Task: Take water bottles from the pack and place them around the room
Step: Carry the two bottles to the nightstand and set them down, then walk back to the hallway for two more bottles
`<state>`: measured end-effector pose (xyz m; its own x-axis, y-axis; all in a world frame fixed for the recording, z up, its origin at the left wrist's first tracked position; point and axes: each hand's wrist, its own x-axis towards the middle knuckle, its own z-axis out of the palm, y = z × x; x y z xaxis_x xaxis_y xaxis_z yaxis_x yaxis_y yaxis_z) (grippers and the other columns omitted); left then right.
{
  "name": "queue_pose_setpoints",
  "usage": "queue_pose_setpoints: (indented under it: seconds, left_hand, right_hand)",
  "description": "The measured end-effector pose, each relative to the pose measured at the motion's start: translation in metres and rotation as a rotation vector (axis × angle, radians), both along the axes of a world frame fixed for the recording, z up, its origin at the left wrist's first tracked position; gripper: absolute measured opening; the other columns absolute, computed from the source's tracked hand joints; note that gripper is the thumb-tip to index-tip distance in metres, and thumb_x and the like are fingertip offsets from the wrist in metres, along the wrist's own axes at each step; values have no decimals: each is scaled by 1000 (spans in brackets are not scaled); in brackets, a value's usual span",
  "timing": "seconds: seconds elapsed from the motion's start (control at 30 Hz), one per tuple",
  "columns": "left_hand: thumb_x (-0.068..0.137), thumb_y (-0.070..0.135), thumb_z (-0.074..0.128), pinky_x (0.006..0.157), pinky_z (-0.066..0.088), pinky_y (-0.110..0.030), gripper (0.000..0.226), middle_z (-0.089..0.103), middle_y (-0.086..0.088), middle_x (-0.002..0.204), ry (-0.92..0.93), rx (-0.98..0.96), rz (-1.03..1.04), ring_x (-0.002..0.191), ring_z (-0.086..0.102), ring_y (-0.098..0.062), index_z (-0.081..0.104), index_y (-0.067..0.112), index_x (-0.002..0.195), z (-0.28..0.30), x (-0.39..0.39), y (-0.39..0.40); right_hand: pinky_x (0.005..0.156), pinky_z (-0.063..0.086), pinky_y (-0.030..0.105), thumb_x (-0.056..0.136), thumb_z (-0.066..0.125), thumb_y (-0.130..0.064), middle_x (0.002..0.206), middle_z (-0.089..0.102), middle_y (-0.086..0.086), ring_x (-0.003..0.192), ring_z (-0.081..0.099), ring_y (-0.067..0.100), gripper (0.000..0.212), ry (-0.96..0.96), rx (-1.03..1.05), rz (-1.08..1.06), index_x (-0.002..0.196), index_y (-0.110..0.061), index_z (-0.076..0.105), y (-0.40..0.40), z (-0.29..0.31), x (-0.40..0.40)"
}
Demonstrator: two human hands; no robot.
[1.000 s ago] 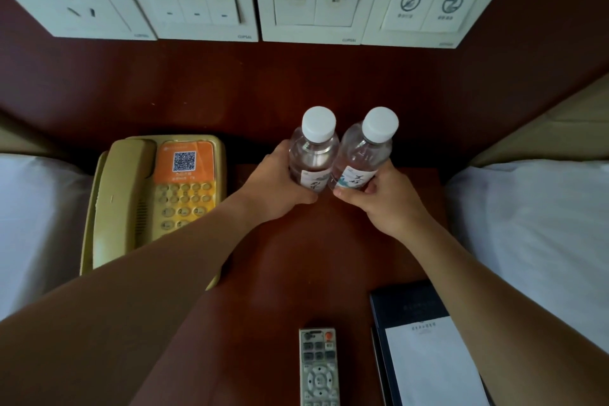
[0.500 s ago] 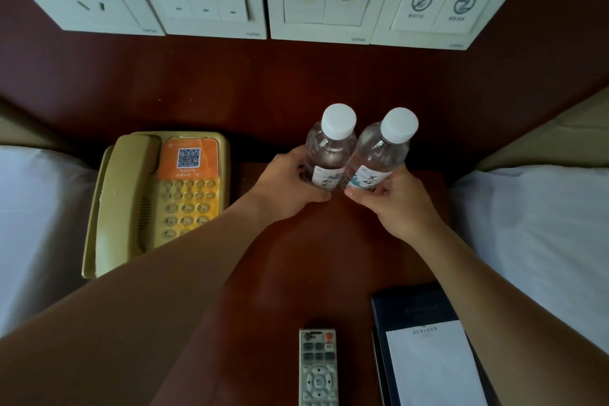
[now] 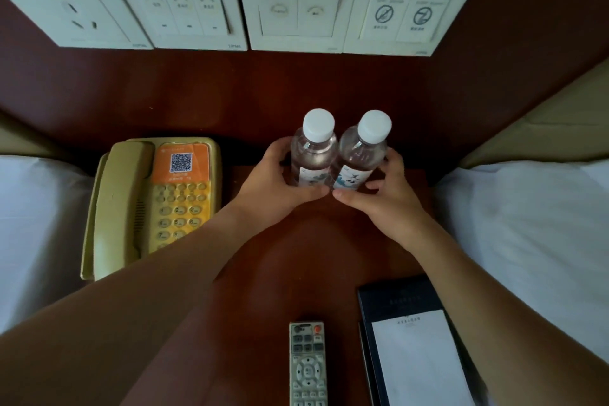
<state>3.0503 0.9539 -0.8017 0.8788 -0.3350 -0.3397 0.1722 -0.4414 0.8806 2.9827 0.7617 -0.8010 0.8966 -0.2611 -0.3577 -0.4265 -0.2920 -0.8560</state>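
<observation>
Nearest the camera, below both forearms, a grey remote control [image 3: 307, 362] lies flat on the dark red-brown worktop [image 3: 296, 257], with a dark folder carrying a white notepad [image 3: 418, 353] just beside it on the right-hand side. Both forearms reach forward and converge toward the middle of the worktop. Left hand [image 3: 280, 181]: fingers curled round the far left side of the left water bottle [image 3: 314, 155], thumb laid across its near lower side; it grips the bottle. Right hand [image 3: 385, 194]: thumb across the near base of the right water bottle [image 3: 361, 155], fingers curled up its right side; it holds that bottle, though how firmly cannot be told. The two thumb tips nearly meet in front of the bottles. Both bottles are clear, white-capped, labelled low down, upright with a slight lean, and touching each other between the hands. Whether their bases rest on the worktop is hidden by the hands. Left of the left hand sits a beige telephone [image 3: 148, 201] with an orange QR label. White bedding [image 3: 527, 224] lies beyond the right hand, more white bedding outside the telephone. Beyond the hands, a wood panel carries a white socket and switch plates [image 3: 244, 0].
</observation>
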Motion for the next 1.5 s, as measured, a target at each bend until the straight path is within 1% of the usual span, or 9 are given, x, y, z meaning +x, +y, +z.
queue_pose_setpoints:
  seconds: [0.07,0.13,0.37,0.63,0.93,1.13,1.27,1.33,1.5]
  left_hand:
    - [60,49,86,101,45,-26,98,51,14,142,-36,4,117,127,51,-6,38,30,144,32,-11,0]
    - [69,46,83,98,43,-23,79,53,14,139,-92,-42,228,127,50,-8,48,30,137,82,-25,-1]
    - [81,32,76,68,48,-10,9,72,21,83,-379,-50,312,79,67,1,69,29,86,326,-51,-8]
    - [77,26,75,67,50,-14,7,71,20,77,-675,-129,136,75,66,-3,70,30,75,560,-88,-18]
    - [78,10,80,62,49,-12,16,72,7,72,-662,-448,-183,65,65,-5,72,22,72,676,-126,-66]
    - [58,48,74,59,47,-12,25,73,11,73,-532,-673,-565,62,63,-2,73,33,78,718,-224,-140]
    - [64,25,89,55,45,-7,15,73,0,72,-425,-804,-866,56,59,-2,74,25,69,742,-355,-183]
    - [60,38,82,57,47,-9,18,73,-2,73,-403,-852,-1078,59,62,-5,75,29,74,755,-436,-194]
    - [78,11,80,62,47,-7,21,74,8,82,-336,-980,-1545,77,67,-9,74,31,77,773,-683,-157]
  right_hand:
    - [98,40,33,72,84,-32,152,33,-11,129,43,14,102,-16,7,-30,150,-34,18,-2,29,-5]
    - [99,38,31,75,82,-33,150,38,-10,128,44,12,91,-69,-11,-47,148,-32,27,-2,68,-10]
    - [85,44,20,86,71,-27,104,69,-15,101,61,-3,29,-308,-26,-136,112,-33,60,13,288,-25]
    - [79,45,14,86,71,-28,91,72,-24,90,66,-4,18,-535,-86,-113,100,-35,64,4,532,-69]
    - [76,48,22,83,74,-21,84,72,-18,81,65,0,20,-631,-221,-412,96,-33,64,-24,660,-165]
    - [72,49,15,76,75,-28,83,73,-14,81,68,7,22,-664,-502,-826,96,-31,66,-33,712,-322]
    - [78,53,26,68,66,-50,84,73,-16,84,68,9,34,-586,-708,-1132,98,-36,63,-12,749,-481]
    - [80,54,29,68,65,-50,85,74,-14,85,68,8,35,-549,-782,-1296,99,-35,63,15,764,-568]
    - [79,53,25,72,69,-42,86,73,-14,83,67,5,26,-374,-962,-1727,97,-38,63,143,777,-788]
